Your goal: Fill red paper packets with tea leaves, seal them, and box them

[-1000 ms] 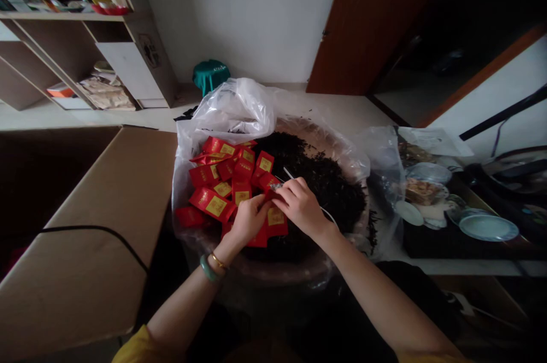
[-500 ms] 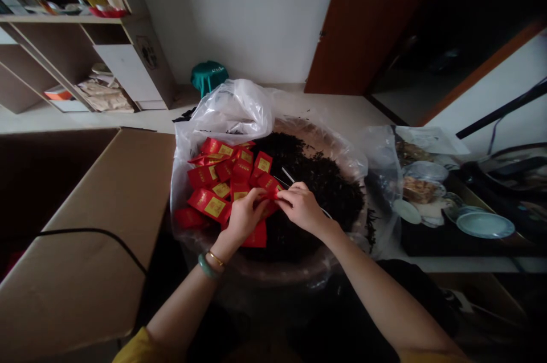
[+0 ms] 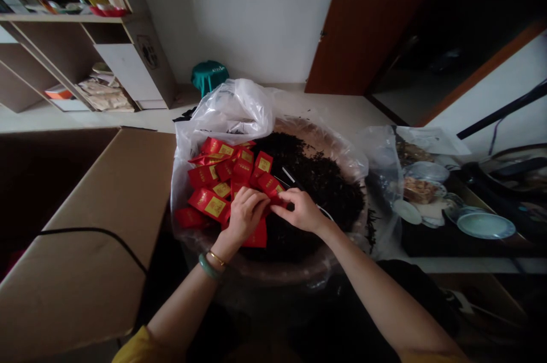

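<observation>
Both hands meet over a heap of red packets (image 3: 209,203) with yellow labels, piled on dark loose dried leaves (image 3: 337,180). My left hand (image 3: 247,216) has its fingers curled together on a small red packet (image 3: 276,202), most of which the hands cover. From the other side my right hand (image 3: 301,210) pinches the packet's edge between thumb and fingers. Beyond the right fingers a thin white strip (image 3: 288,174) lies over the leaves. A white curved cord or handle (image 3: 326,213) shows beside the right wrist. Clear plastic sheeting (image 3: 237,103) lines the round container under the pile.
An open cardboard box (image 3: 106,198) with a black cord across its flap stands at left. On the right, a dark tray (image 3: 444,243) bears a pale oval dish (image 3: 486,223) and a clear tub (image 3: 423,189). A green-covered bin (image 3: 209,75) stands by the wall.
The packet's silvery top and yellow label, seen between my hands earlier, are now out of sight. My left fingers have curled further over it, while my right hand stays at its edge.
</observation>
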